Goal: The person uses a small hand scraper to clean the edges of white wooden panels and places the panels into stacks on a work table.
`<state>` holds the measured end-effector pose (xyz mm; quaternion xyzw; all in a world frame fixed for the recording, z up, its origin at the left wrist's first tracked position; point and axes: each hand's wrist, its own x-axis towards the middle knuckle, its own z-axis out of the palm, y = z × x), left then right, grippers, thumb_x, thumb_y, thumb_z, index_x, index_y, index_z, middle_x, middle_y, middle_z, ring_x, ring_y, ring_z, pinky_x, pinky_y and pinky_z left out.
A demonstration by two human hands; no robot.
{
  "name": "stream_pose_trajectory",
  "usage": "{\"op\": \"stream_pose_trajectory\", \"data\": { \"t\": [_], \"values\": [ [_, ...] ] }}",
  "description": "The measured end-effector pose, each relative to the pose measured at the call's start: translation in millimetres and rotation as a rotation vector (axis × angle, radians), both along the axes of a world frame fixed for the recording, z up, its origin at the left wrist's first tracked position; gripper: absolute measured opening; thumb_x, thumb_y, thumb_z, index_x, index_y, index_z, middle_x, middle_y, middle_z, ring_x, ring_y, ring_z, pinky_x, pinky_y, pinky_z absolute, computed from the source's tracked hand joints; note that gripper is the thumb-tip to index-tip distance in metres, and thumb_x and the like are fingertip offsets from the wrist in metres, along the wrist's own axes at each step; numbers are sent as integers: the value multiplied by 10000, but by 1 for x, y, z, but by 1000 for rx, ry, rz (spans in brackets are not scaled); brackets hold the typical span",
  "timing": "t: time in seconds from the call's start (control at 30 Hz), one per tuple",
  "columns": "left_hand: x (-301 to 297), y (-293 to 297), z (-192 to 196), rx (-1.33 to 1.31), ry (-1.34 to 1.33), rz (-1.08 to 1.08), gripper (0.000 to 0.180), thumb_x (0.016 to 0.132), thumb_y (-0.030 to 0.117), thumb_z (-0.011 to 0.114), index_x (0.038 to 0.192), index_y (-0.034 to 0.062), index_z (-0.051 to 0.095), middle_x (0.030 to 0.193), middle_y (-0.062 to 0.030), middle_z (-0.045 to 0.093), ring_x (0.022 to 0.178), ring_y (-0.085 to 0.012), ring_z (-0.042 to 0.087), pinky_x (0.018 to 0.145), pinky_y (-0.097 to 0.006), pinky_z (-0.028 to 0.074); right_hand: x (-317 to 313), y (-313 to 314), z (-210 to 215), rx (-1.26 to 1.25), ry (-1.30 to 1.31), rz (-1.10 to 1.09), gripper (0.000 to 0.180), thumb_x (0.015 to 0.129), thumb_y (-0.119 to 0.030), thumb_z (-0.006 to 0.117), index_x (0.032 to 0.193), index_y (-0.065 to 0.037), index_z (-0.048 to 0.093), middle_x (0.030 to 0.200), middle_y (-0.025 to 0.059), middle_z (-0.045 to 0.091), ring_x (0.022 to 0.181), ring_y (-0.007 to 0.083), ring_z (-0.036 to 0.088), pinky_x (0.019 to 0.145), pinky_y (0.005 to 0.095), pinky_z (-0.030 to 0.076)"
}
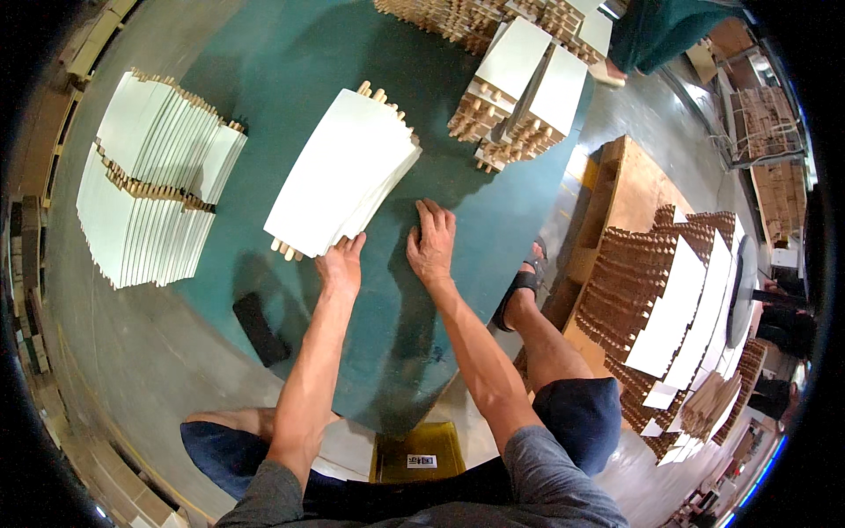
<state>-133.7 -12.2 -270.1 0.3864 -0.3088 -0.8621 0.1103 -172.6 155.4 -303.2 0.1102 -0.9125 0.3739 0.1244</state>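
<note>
Light, even side pressure is best applied to the fanned stack of white dowelled panels [339, 176], lying between the worktop's [493, 220] left and right edges, by the left hand [341, 264], its grip at the near corner unclear, and the open, empty right hand [433, 244].

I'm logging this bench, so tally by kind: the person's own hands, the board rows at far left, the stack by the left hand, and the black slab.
Hands: 2, left hand and right hand
Rows: 2, upper row and lower row
Stack: 1
Black slab: 1
Total: 6
</note>
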Motion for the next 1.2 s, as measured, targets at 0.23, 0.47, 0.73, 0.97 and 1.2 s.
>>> {"op": "stream_pose_trajectory", "data": {
  "t": [0.23, 0.47, 0.73, 0.97, 1.2],
  "values": [
    [-29, 14, 4, 3, 6, -31, 456, 1013, 265, 449, 1359, -29, 409, 1191, -194, 477, 1185, -427, 499, 1096, -586, 420, 1, -1, 2, 1, -5, -5, 571, 755, -25, 640, 1317, -37, 534, 1341, 144, 533, 1206, 377, 473, 1037, 483, 394],
    [-62, 34, -4, 40, 12, -37, 517, 1021, 350, 483, 1409, 17, 403, 1362, -173, 485, 1249, -343, 501, 1070, -573, 429, 1, -1, 3, 18, -17, -2, 551, 760, -33, 638, 1303, -28, 542, 1341, 151, 532, 1212, 376, 470, 1040, 475, 388],
    [-103, 59, 4, 89, 43, 40, 377, 1050, 254, 405, 1362, 45, 427, 1290, -158, 469, 1156, -327, 510, 1076, -558, 448, 1, -2, 2, 5, -21, -10, 505, 776, -31, 610, 1279, -31, 566, 1316, 154, 548, 1205, 379, 470, 1031, 473, 391],
    [-140, 78, 2, 84, 28, 40, 336, 1062, 264, 382, 1322, 64, 456, 1254, -127, 508, 1102, -292, 535, 1032, -538, 482, -1, -2, 1, 17, -7, 3, 531, 773, -66, 614, 1297, -21, 541, 1313, 161, 533, 1191, 384, 468, 996, 487, 396],
    [-162, 100, -8, 117, 70, 26, 409, 1001, 388, 542, 1256, 68, 531, 1129, -62, 541, 897, -228, 556, 956, -484, 504, -1, 2, -2, 8, -69, -11, 495, 836, -261, 664, 1265, -33, 569, 1307, 133, 550, 1190, 364, 468, 989, 468, 379]
  ]
}}
